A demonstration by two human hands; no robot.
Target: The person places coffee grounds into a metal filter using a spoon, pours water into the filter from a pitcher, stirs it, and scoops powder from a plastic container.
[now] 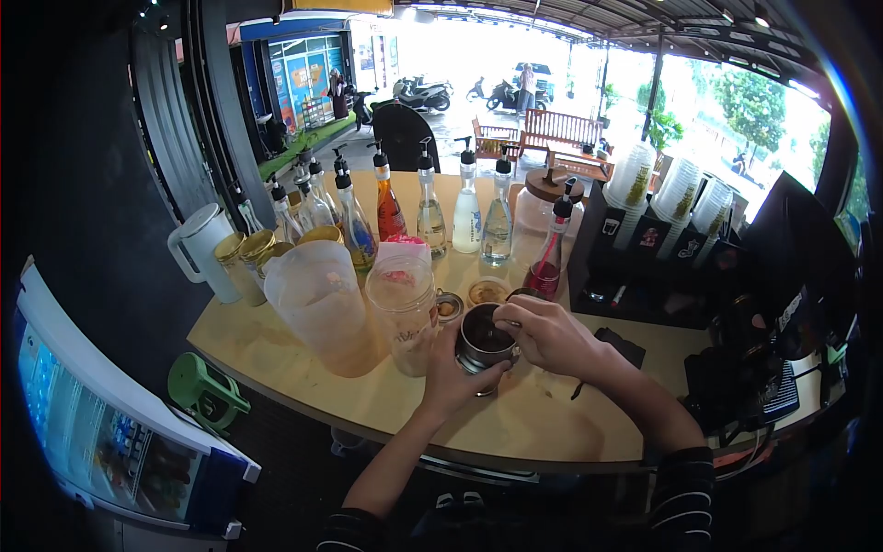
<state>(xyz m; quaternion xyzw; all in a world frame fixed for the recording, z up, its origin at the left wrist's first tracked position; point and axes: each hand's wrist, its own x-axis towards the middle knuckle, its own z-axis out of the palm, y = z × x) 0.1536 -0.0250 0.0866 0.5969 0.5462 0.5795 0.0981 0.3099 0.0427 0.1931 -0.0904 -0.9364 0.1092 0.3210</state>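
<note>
My left hand (449, 379) is wrapped round a small metal cup (475, 357) with a dark inside, held upright just above the counter. Over the cup's mouth, the fingers of my right hand (555, 337) are pinched together and reach slightly inside; what they hold is too small to make out. Just beyond the cup lie a round tan-topped container (488, 291) and a small metal strainer-like piece (448, 305). A tall clear plastic jar (402, 317) stands to the left of my left hand. Beyond my right hand is a pump bottle of red syrup (544, 274).
Several pump bottles (429, 216) line the back of the wooden counter (570, 428). A frosted pitcher (317, 294) and a white jug (204, 244) stand left. Stacked plastic cups (631, 175) fill a black holder at right. A green stool (204, 391) is below, left.
</note>
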